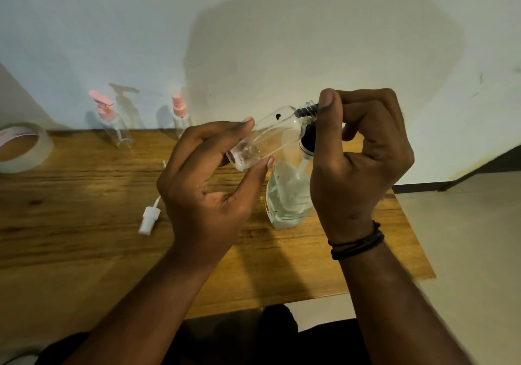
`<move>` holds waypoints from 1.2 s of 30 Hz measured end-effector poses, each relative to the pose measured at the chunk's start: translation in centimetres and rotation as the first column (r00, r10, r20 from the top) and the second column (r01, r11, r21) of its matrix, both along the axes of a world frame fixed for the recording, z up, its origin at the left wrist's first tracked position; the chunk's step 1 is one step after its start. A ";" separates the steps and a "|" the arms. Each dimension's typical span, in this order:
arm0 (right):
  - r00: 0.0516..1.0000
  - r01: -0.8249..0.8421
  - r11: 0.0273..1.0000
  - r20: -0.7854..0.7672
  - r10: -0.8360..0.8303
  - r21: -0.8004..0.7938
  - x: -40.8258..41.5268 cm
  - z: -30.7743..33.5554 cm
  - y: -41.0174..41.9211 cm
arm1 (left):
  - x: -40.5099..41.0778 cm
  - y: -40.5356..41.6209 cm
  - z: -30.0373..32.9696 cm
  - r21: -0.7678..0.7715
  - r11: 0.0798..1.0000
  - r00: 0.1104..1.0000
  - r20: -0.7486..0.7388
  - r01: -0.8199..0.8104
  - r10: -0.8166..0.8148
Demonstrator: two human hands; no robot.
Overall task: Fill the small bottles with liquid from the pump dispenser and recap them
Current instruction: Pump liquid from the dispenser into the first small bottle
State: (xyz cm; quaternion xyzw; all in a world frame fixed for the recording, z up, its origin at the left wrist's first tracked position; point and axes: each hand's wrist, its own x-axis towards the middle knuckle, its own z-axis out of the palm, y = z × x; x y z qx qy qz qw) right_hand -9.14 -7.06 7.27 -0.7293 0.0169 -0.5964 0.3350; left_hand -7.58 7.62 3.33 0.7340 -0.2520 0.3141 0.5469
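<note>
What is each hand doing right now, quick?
Left hand: holds the small clear bottle, tilted.
Right hand: thumb on the pump dispenser head, fingers curled.

A small clear bottle [265, 136] is lying tilted, uncapped, its open neck meeting the black nozzle of the pump dispenser [290, 192], which is standing near the table's right edge holding clear liquid. A white spray cap [148, 219] is lying mid-table. Two pink-capped clear bottles [112, 122] [180, 115] are standing along the back edge.
</note>
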 end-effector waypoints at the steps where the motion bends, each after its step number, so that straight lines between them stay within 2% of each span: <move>1: 1.000 0.001 1.000 0.003 -0.001 0.003 0.0 -0.1 0.0 | 0.0 0.0 0.0 0.001 1.000 1.000 -0.001 -0.003 0.003; 23: 0.999 0.031 0.997 -0.011 -0.032 -0.074 0.0 0.5 0.2 | -0.1 0.1 0.6 0.000 0.999 0.999 0.023 -0.039 0.039; 30: 1.000 0.025 1.000 0.002 -0.024 -0.017 0.1 -0.8 0.0 | -0.1 -0.1 0.2 -0.007 1.000 1.000 0.009 -0.021 0.021; 36: 1.000 0.021 0.998 -0.008 -0.021 -0.063 0.2 0.1 0.0 | -0.2 -0.1 0.5 -0.009 1.000 0.999 0.024 -0.025 0.026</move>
